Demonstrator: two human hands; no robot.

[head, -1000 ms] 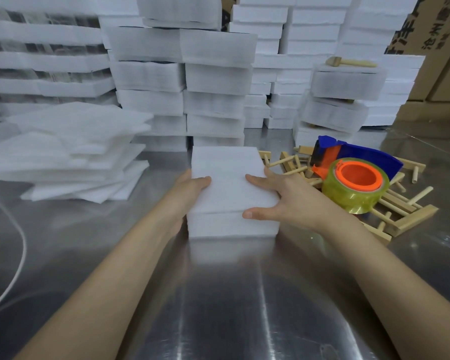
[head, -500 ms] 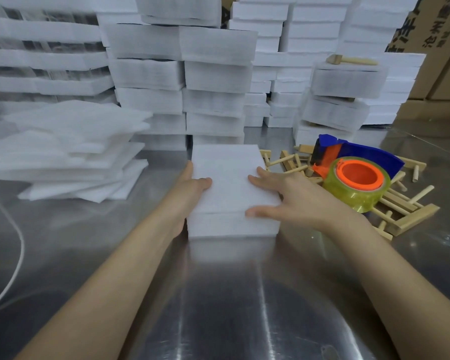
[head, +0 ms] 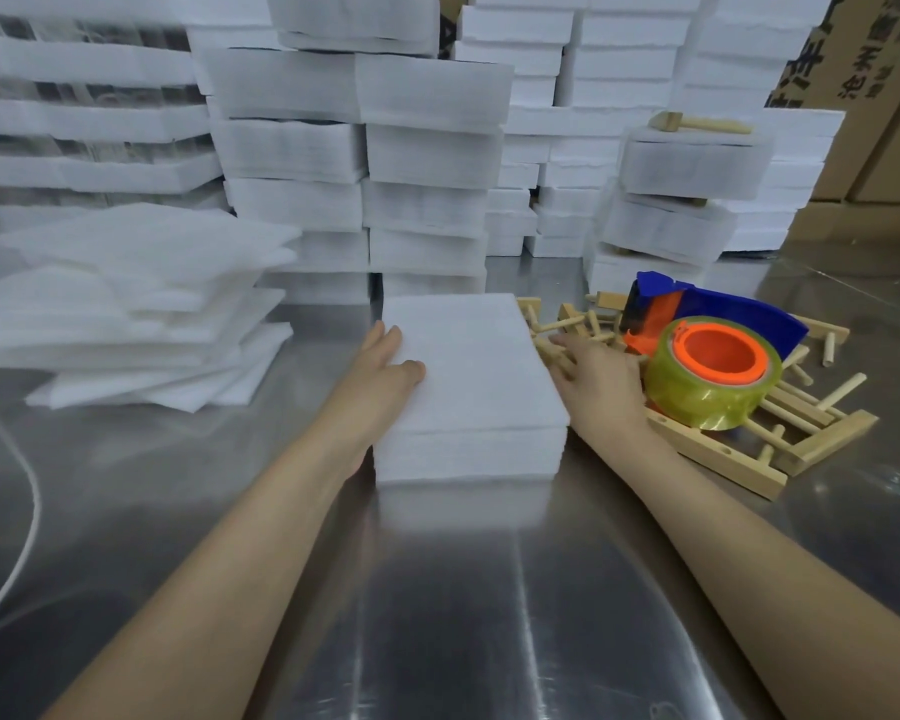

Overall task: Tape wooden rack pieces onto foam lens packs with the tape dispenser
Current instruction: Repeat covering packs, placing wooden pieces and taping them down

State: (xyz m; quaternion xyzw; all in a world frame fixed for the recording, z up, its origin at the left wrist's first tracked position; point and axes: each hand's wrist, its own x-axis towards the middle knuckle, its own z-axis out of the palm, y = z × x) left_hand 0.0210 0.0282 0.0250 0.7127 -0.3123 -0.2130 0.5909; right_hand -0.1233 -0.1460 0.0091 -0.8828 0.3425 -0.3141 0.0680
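Note:
A white foam lens pack (head: 471,376) lies on the steel table in front of me. My left hand (head: 385,371) rests against its left edge, thumb on top and fingers along the side. My right hand (head: 598,379) is off the pack, just to its right, its straight fingers reaching over the pile of wooden rack pieces (head: 780,433). The tape dispenser (head: 707,356), blue and orange with a yellowish tape roll, sits on those wooden pieces right beside my right hand.
Tall stacks of foam packs (head: 365,148) fill the back of the steel table (head: 437,615). Loose foam sheets (head: 126,314) are piled at the left. A wooden mallet (head: 697,124) lies on a stack at the back right. Cardboard boxes (head: 874,96) stand far right. A white cord (head: 17,563) curves at the left.
My right hand has slid off the top of the foam pack to the right, onto the wooden pieces. My left hand stays at the pack's left edge.

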